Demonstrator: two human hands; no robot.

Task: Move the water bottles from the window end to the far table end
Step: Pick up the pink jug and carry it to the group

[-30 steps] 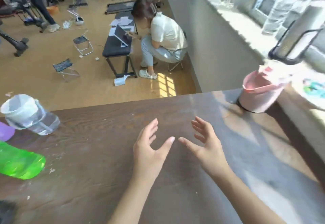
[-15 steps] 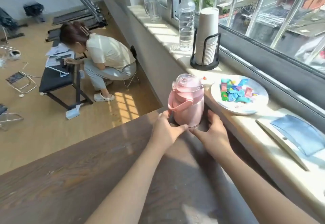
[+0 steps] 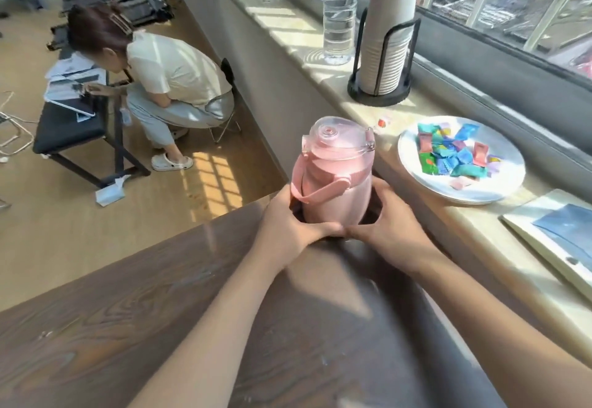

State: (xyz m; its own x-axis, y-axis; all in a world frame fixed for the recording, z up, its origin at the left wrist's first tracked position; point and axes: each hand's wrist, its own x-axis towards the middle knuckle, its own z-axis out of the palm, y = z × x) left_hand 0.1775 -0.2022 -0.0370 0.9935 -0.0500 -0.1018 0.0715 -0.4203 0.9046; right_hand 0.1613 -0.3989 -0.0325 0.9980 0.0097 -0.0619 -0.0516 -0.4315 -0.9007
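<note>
A pink water bottle (image 3: 336, 180) with a clear lid and a pink carry strap stands upright at the window-side corner of the dark wooden table (image 3: 128, 327). My left hand (image 3: 288, 225) wraps its lower left side. My right hand (image 3: 387, 218) cups its lower right side. The thumbs of both hands meet in front of the bottle's base. The base itself is hidden behind my fingers.
On the windowsill (image 3: 400, 112) to the right stand a clear plastic bottle (image 3: 339, 10), a paper cup stack in a black holder (image 3: 384, 39), a white plate of wrapped candies (image 3: 461, 161) and a book (image 3: 560, 237). A person (image 3: 166, 84) crouches by a black bench (image 3: 70, 129) on the floor.
A second ago both hands hovered open over the table's middle. They reached to the window corner and closed around the pink bottle, and the view swung right and nearer.
</note>
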